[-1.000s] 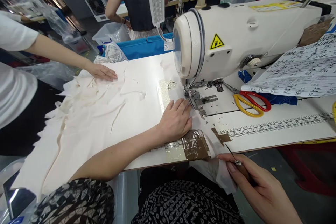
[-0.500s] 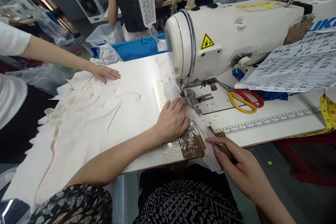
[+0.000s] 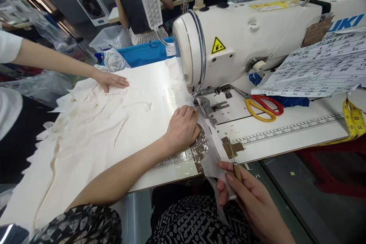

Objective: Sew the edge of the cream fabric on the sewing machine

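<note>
Beside the presser foot of a white sewing machine, my left hand lies with curled, closed fingers on a thin white fabric piece. Its fingertips are partly hidden against the cloth. The piece runs from the foot over the table's front edge toward my lap. Down at that edge, my right hand grips an awl by its wooden handle, metal point upward. The same hand also pinches the fabric's lower part between thumb and fingers.
Scissors with red and yellow handles lie right of the foot, near handwritten sheets and a yellow tape measure. A large pale fabric covers the table's left side, where another person's hand rests. More people are behind.
My right hand has moved down and slightly left, drawing the fabric's end lower, and the awl now points more upright. My left hand stays by the foot. The whole view has shifted slightly.
</note>
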A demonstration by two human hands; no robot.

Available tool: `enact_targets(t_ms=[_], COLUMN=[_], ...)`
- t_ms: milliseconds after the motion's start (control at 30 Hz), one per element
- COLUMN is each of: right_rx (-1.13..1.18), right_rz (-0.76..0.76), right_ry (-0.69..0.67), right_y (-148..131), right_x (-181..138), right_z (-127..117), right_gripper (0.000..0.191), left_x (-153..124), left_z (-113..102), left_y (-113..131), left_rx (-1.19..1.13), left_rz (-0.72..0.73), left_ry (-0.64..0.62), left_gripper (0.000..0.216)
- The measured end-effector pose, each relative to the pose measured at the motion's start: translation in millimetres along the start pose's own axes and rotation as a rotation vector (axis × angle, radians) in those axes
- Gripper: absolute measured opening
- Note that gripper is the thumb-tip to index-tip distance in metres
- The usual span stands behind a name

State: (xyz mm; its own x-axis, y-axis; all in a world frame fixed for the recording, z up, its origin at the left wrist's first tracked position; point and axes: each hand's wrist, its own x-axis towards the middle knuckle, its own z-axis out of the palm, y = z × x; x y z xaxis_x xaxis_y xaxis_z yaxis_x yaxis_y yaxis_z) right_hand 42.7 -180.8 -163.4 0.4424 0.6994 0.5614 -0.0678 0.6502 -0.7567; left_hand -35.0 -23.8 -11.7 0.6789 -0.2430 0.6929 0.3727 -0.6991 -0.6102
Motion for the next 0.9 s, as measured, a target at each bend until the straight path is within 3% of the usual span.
enact_targets(t_ms=[133,300,533,900], right_rx=[-0.155,-0.281,-0.248,-0.231], right_rz=[-0.082,-0.162,-0.086,-0.067], right_ry=[0.091,0.058,0.038,0.03], right_y=[1,3,-6,-10], right_x=[-2,3,4,4], right_z=[-2,-8,0,-1], right_gripper=[0.035,0.033,0.038,0.037], left_x=[-3,2,3,-5], left_z=[0,3,8,2], left_y=[1,-4,-7,4], left_rx=[0.004,0.009,0.0,-0.022], left_rz=[-0.004,-0.026,-0.02,0.058], left_ry=[-0.008,-0.007,0.075,0.041], left_gripper=[0.042,0.043,0.041,0.041])
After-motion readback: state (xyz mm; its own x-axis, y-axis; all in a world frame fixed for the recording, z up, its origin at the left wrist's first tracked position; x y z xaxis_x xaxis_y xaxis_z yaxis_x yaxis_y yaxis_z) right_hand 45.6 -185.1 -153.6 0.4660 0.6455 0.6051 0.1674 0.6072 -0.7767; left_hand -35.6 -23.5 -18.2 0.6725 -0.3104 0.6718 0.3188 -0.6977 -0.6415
